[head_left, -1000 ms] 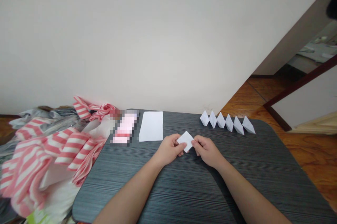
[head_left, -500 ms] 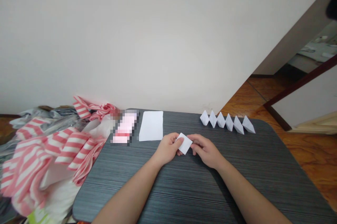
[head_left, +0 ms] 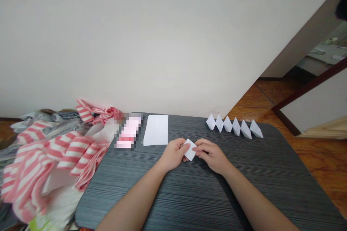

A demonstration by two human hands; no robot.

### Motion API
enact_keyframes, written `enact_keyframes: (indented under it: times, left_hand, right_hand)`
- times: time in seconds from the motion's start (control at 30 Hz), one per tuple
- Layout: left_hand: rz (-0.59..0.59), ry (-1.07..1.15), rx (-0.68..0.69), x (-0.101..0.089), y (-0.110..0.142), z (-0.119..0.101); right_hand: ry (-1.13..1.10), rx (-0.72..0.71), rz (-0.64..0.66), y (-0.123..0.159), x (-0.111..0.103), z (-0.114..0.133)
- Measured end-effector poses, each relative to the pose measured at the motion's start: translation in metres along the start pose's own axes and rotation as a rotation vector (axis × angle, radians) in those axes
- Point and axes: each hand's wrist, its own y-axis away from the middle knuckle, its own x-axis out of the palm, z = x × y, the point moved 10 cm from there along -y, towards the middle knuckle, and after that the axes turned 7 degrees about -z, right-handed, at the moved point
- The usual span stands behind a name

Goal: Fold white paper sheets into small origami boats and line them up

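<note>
A small folded white paper, turned like a diamond, is held between my two hands above the dark table. My left hand pinches its left side, thumb on top and fingers underneath. The fingers of my right hand are closed on its right corner. Beyond my left hand lies a stack of white paper sheets. Several pointed folded paper shapes stand in a row at the back right of the table.
The dark wood-grain table meets a plain wall at the back. A blurred-out pinkish item lies left of the sheets. Red-and-white striped cloth and other fabric are heaped against the table's left side. A doorway opens at the right.
My right fingers have moved slightly left and now cover the paper's right corner. The folded paper has shifted a little; everything else stays in place.
</note>
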Motion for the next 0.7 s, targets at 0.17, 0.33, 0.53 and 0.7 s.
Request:
enact_keyframes:
  times: [0.17, 0.33, 0.53, 0.7]
  left_hand:
    - [0.026, 0.005, 0.028, 0.0031, 0.0002, -0.0037]
    - [0.049, -0.008, 0.033, 0.0044, 0.0009, -0.0052]
    - [0.05, -0.058, 0.044, 0.0043, 0.0017, -0.0052]
    - [0.054, -0.078, 0.047, 0.0049, 0.0013, -0.0046]
  right_hand:
    - [-0.009, 0.06, -0.037, -0.0009, -0.0022, -0.0026]
    - [-0.022, 0.099, -0.084, -0.001, -0.0056, -0.0061]
    - [0.016, 0.116, -0.093, -0.0006, -0.0061, -0.007]
    - [0.094, 0.122, -0.119, -0.0014, -0.0083, -0.0045]
